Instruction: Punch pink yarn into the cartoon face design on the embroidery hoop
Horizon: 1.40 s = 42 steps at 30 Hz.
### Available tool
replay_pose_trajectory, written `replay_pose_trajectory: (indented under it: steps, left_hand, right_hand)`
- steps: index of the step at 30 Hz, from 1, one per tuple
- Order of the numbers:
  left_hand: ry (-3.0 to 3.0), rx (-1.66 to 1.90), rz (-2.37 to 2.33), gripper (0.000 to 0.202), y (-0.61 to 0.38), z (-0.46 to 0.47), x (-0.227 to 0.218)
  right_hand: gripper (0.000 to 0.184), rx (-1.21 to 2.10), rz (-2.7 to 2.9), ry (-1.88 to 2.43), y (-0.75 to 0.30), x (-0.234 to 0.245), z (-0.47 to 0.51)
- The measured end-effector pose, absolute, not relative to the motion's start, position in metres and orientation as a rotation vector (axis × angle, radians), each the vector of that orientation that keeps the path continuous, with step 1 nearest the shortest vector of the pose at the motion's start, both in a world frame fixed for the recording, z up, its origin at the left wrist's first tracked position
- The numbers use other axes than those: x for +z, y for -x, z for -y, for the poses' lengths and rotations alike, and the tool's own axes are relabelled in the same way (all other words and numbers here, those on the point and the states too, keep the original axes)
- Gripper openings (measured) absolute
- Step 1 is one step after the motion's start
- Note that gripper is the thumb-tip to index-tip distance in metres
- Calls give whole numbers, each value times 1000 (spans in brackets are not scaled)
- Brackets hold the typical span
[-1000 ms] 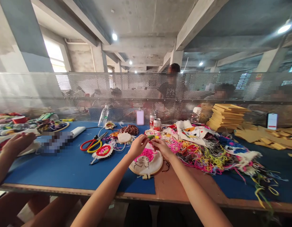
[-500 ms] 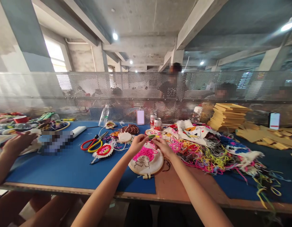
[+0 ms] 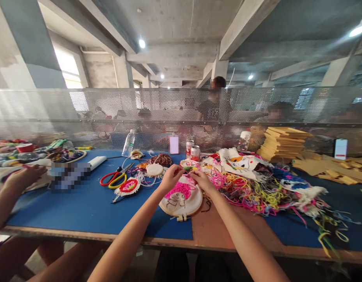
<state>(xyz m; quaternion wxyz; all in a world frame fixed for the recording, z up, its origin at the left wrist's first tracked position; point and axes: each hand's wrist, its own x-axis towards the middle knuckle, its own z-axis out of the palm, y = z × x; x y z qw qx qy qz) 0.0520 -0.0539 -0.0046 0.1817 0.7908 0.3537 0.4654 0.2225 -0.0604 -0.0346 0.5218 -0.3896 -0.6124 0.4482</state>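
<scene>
1. A co-worker's hand (image 3: 20, 176) rests at the far left of the surface (image 3: 81, 207); scissors (image 3: 114, 178) lie nearer.
2. The left hand (image 3: 171, 178) pinches a small green tool (image 3: 188, 169), its long axis running left-right.
3. The right hand (image 3: 202, 181) pinches the tool's other end; both hover just above the embroidery hoop (image 3: 182, 199).
4. A yarn heap (image 3: 257, 192) spreads to the right.

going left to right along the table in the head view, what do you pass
co-worker's hand → white power bank → red and yellow scissors → left hand → right hand → tangle of coloured yarn → stack of yellow sheets → phone standing upright
</scene>
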Motion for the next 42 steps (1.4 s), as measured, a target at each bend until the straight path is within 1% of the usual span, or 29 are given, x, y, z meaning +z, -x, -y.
replay_pose_trajectory:
  steps: [16,26,31,33,37,42]
  left_hand:
    - [-2485,1416,-1262,13,-46,61,-3]
    - [-2775,1371,-1082,23,-50,67,-3]
    - [-3167,1286,-973,26,-52,72,-7]
    - [-3213,1192,-1125,27,-51,72,-6]
    - [-3085,1061,-1485,28,-48,64,-3]
    - [-3044,967,-1553,25,-43,52,-7]
  right_hand:
    - [30,1116,1567,923,-219,-34,62]
    - [28,1057,1612,935,-225,-25,65]
    - [27,1051,1611,930,-232,-24,65]
    - [26,1048,1604,928,-234,-26,62]
    - [29,1071,1603,935,-232,-33,55]
    - [31,1065,1618,962,-225,-38,54]
